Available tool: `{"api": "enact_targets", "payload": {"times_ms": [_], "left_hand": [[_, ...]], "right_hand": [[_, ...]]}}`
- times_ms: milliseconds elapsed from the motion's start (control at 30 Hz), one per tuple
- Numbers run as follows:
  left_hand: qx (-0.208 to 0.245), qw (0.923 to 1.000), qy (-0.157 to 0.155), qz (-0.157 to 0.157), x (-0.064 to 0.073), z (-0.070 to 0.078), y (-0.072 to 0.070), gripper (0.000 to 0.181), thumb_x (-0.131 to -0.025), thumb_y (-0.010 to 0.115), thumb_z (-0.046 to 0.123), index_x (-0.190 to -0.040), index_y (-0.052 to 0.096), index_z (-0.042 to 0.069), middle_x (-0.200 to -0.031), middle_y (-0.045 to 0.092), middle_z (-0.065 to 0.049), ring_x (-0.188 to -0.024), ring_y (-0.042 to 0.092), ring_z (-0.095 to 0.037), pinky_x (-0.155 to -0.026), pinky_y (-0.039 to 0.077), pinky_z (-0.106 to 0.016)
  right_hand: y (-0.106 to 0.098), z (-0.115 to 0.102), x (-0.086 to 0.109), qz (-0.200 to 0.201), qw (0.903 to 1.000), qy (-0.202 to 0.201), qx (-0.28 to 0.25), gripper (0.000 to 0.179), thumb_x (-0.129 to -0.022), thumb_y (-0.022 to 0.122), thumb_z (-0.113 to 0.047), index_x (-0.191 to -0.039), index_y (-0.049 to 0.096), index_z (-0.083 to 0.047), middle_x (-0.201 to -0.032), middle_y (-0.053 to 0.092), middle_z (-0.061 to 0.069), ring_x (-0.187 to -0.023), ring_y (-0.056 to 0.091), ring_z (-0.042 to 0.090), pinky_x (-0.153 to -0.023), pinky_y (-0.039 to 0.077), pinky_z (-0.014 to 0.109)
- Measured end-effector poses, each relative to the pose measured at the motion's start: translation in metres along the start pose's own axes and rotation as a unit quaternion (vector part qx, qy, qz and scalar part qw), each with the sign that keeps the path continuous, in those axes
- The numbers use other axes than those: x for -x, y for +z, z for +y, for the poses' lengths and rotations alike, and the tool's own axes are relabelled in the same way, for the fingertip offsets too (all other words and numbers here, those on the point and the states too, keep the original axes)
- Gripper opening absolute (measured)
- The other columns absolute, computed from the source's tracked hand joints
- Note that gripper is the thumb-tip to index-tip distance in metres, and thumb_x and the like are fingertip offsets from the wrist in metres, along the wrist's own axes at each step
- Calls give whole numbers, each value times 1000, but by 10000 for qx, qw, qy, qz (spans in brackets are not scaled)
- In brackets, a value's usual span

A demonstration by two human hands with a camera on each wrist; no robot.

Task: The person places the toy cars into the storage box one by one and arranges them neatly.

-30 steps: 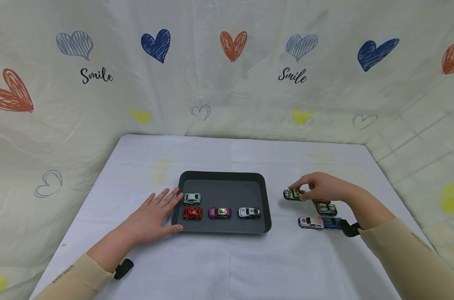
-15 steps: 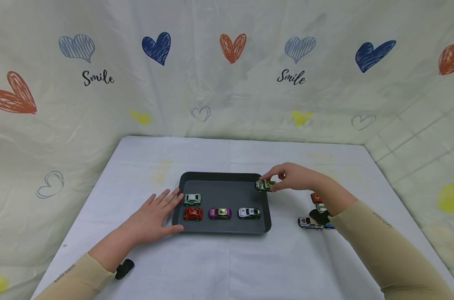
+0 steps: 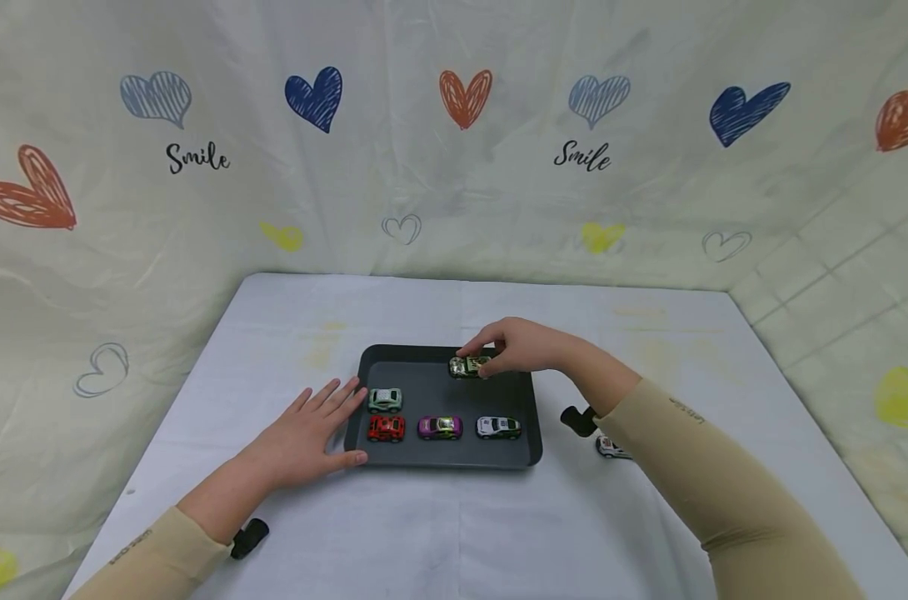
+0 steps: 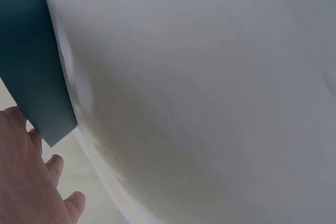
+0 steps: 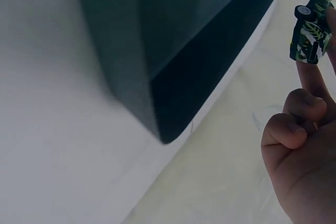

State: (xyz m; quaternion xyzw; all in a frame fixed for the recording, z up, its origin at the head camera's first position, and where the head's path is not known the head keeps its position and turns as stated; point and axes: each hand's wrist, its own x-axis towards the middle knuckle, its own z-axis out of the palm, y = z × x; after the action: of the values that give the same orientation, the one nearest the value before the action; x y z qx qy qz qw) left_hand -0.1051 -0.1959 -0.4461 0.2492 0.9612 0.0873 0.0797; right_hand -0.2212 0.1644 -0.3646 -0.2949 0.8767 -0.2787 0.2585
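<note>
A green camouflage toy car (image 3: 466,367) is pinched between the thumb and fingers of my right hand (image 3: 525,346), above the far part of the dark grey tray (image 3: 442,457). The right wrist view shows that toy car (image 5: 311,35) raised off the tray. My left hand (image 3: 304,437) lies with spread, straight fingers against the tray's left edge. Inside the tray stand a pale green toy car (image 3: 385,400), a red toy car (image 3: 386,428), a purple toy car (image 3: 440,427) and a white-and-black toy car (image 3: 498,427).
Right of the tray a white toy car (image 3: 612,448) shows partly; the right sleeve (image 3: 694,458) covers the spot where other toy cars stood. A white cloth (image 3: 454,533) covers the table. A curtain with printed hearts (image 3: 499,192) hangs behind.
My right hand has carried the camouflage toy car leftward from the group on the table to over the tray. The left hand keeps its place.
</note>
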Motion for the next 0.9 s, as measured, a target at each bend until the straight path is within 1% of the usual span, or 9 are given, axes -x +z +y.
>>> {"api": "enact_targets", "payload": {"times_ms": [67,133,200,267,333,433,567,667,900], "left_hand": [[4,10000,-9,-14,-1,0,0,96,-88,56,70,-160,22,18,-166,13,-3,-151,14,-34,-118,13,-60],[-4,10000,-32,-46,-1,0,0,96,-87,56,71,-160,21,18,-166,12,-2,-151,13,-33,-119,12,-59],[0,10000,-34,-59,-2,0,1,97,-87,56,71,-160,20,19,-166,12,-1,-151,12,-33,-119,12,-60],[-1,10000,-39,-60,-2,-1,2,97,-87,56,71,-160,21,19,-166,12,-1,-151,13,-33,-119,12,-59],[13,10000,-24,-21,-2,-2,3,96,-87,57,71,-160,22,19,-166,13,-1,-151,14,-33,-118,13,-60],[-6,10000,-1,40,-3,-3,5,96,-86,56,72,-160,23,19,-166,15,-2,-151,15,-33,-118,13,-60],[-24,9999,49,116,-2,-4,6,97,-86,53,75,-159,24,18,-166,17,-3,-150,17,-34,-118,15,-60],[42,9998,107,153,-2,-4,5,96,-86,53,74,-159,25,18,-165,18,-4,-150,17,-35,-117,16,-61],[28,10000,57,47,-1,-3,2,96,-87,51,75,-160,23,18,-166,16,-3,-151,15,-34,-118,14,-60]], "right_hand": [[2,-5,-6,-27,10000,-34,11,38,-89,75,-21,-125,70,-32,-117,65,-9,-62,41,15,-61,42,30],[4,-9,-12,-53,10000,-80,21,38,-89,75,-21,-125,71,-31,-118,65,-9,-67,46,15,-64,44,31],[7,-13,-16,-73,9999,-96,24,37,-89,75,-20,-124,71,-31,-118,65,-8,-76,52,15,-70,47,32],[11,-17,-21,-104,9999,-98,45,37,-88,76,-19,-124,71,-30,-118,65,-9,-89,57,14,-79,50,32],[16,-18,-26,-144,9998,-109,117,37,-88,76,-19,-123,72,-30,-117,65,-9,-99,58,11,-85,51,32],[24,-20,-33,-237,9992,-147,294,37,-89,75,-18,-124,71,-28,-117,65,-9,-107,58,10,-90,50,31],[35,-20,-39,-362,9977,-126,560,37,-90,75,-18,-126,70,-26,-117,65,-8,-108,58,12,-87,51,32],[42,-20,-43,-404,9967,-1,697,37,-90,75,-18,-126,70,-26,-115,66,-7,-109,58,14,-85,52,32],[55,-18,-49,-540,9936,235,967,36,-91,74,-18,-126,70,-26,-119,66,-6,-114,58,14,-87,52,31]]}}
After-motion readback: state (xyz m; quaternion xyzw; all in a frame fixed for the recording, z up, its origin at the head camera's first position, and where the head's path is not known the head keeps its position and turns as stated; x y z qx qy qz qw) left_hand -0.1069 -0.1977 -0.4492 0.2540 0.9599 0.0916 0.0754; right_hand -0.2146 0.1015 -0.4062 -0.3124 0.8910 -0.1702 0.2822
